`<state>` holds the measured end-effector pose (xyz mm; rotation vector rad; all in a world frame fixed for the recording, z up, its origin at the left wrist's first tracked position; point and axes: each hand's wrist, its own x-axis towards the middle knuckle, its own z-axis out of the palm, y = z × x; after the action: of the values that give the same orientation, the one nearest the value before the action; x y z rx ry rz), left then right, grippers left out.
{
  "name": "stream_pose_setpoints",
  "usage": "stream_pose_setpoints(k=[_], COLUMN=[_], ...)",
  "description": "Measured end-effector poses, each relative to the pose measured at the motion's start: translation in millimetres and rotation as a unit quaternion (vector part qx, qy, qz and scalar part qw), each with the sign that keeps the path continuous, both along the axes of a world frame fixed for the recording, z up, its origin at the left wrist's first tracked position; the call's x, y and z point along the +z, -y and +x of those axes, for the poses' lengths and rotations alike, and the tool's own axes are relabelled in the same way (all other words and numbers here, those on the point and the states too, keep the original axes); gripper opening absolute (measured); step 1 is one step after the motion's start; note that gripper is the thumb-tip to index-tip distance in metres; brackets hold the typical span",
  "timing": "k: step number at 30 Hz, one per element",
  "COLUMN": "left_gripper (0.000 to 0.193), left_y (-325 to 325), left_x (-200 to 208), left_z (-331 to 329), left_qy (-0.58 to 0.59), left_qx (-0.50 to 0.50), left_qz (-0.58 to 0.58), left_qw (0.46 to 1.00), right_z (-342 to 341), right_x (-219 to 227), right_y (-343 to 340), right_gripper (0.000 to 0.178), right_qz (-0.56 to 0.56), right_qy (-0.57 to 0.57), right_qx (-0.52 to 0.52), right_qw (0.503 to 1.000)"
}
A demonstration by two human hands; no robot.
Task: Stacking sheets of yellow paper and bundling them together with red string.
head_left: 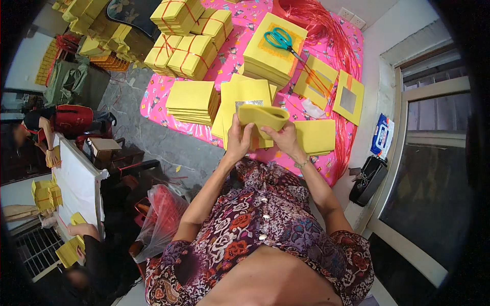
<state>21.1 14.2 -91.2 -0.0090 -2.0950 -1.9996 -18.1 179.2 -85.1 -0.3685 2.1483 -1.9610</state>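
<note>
Paper (259, 117), yellow, bent over, gripped by left hand (239, 141) and right hand (286, 139)

We see plain yellow on the folded paper (265, 116) and on the stack (191, 99), while a silver patch (348, 100) marks another yellow sheet (348, 117). Our tablecloth (154, 97) is bright pink, dotted with small multicoloured figures. We find teal on the scissors' handles (288, 46), red on the shiny strands (337, 41), and streaky grey on the floor (126, 99). Our blouse (240, 224) mixes purple, white and red florals, with whitish buttons (266, 217).
</note>
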Motion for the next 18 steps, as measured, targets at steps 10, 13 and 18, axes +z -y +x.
stream_pose_setpoints(k=[10, 13, 18], left_gripper=[0.044, 0.041, 0.037], left_y=[13, 11, 12], left_x=[43, 43, 39], left_z=[-25, -33, -45], left_qy=[0.203, 0.228, 0.276], left_qx=[-0.117, -0.110, -0.113], left_qz=[0.178, 0.197, 0.196], left_qw=[0.956, 0.947, 0.934], right_z=[-17, -22, -31], right_x=[26, 31, 32], right_y=[5, 4, 3], right_gripper=[0.034, 0.035, 0.039], right_qz=[-0.075, -0.094, -0.107], right_qy=[0.140, 0.225, 0.235], right_qx=[-0.011, -0.015, -0.008], right_qw=[0.987, 0.970, 0.966])
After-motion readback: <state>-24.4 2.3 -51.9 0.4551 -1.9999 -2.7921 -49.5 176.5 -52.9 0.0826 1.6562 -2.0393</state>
